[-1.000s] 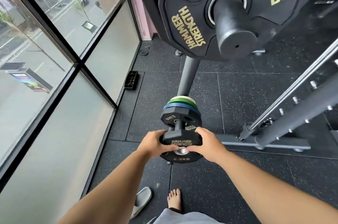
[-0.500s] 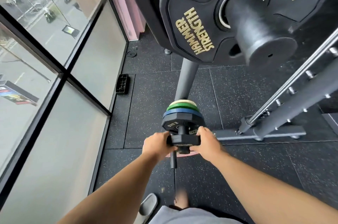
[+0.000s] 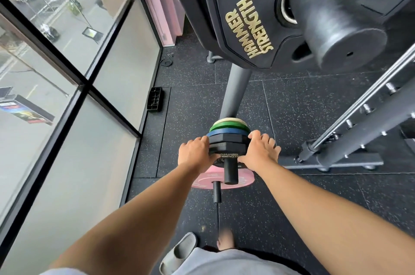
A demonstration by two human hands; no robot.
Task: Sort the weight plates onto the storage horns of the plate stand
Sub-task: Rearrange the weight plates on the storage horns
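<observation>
Rubber flooring (image 3: 303,117) is overhung by a large plate (image 3: 247,16). Earlier held at the tip of the horn (image 3: 230,171), the black plate (image 3: 226,143) is now seated against the coloured stack (image 3: 229,127), gripped by the left hand (image 3: 197,153) and pressed by spread fingers (image 3: 254,137) of the right hand (image 3: 258,153).

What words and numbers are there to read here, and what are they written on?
"HAMMER STRENGTH": gold letters on the big black plate up top.
Maybe "5": a cut-off gold mark at that plate's top right edge.
"HAMMER": on the small black plate on the horn, partly covered.
Pink plate: lettering too blurred to read.
Street sign, far left: too blurred to read.
</observation>
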